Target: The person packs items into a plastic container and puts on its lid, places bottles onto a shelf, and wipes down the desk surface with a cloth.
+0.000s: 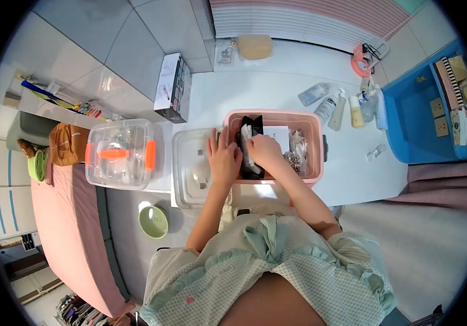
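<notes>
A pink bin (316, 120) stands on the white table. Inside it, at the left, is a black bag (252, 171) with something whitish in its opening. My right hand (266, 151) is closed over the bag, its fingertips hidden. My left hand (223, 155) lies at the bin's left rim with fingers spread, the thumb side near the bag. Right of the bag are a white box (281, 136) and clear plastic bags of small items (297, 154). A translucent lid (187, 163) lies left of the bin, partly under my left hand and forearm.
A clear container with orange latches (115, 173) is at the left, below a tall box (171, 92). Several bottles (338, 111) stand or lie right of the bin, before a blue tub (402, 119). A green basin (153, 221) is lower left.
</notes>
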A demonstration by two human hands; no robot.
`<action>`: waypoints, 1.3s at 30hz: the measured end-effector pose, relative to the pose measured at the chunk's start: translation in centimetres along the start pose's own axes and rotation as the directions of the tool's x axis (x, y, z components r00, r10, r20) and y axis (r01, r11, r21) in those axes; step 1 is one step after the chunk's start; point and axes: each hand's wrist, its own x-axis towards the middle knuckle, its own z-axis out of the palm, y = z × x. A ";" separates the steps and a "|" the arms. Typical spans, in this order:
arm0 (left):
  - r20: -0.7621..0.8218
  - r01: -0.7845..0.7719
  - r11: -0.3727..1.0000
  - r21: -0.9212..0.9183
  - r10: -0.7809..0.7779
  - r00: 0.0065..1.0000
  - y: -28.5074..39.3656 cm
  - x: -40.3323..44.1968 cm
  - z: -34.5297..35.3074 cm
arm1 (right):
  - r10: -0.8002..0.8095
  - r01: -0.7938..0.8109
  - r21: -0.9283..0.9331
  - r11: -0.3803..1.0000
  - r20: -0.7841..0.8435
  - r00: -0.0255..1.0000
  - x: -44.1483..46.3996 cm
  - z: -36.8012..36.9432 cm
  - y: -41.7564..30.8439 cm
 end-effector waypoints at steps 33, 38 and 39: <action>0.027 0.041 0.964 -0.262 -0.036 0.999 -0.5 5.3 0.5 | -0.142 0.153 0.278 0.948 -0.062 0.988 3.4 -4.8 2.0; 0.025 0.025 0.966 -0.257 -0.019 0.999 -1.7 9.4 1.9 | -0.181 0.217 0.360 0.907 -0.130 0.975 9.4 -5.6 3.0; 0.021 0.022 0.967 -0.255 -0.017 1.000 -2.0 10.4 2.2 | -0.193 0.234 0.354 0.905 -0.150 0.970 10.7 -5.7 3.0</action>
